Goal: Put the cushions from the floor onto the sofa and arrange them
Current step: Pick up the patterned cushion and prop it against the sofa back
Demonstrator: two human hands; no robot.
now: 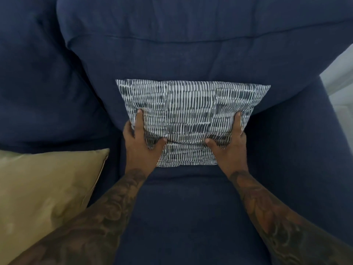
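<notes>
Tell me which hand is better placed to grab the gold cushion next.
Probably the left hand: the shiny gold satin cushion lies beside the left forearm, while the right hand grips the far side of the black-and-white patterned cushion.

Single head-worn view, looking steeply down and forward from close above the sofa seat; backrest far, forearms entering from the near edge.

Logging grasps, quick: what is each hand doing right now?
Left hand: grips the patterned cushion's left edge.
Right hand: grips its right edge.
</notes>
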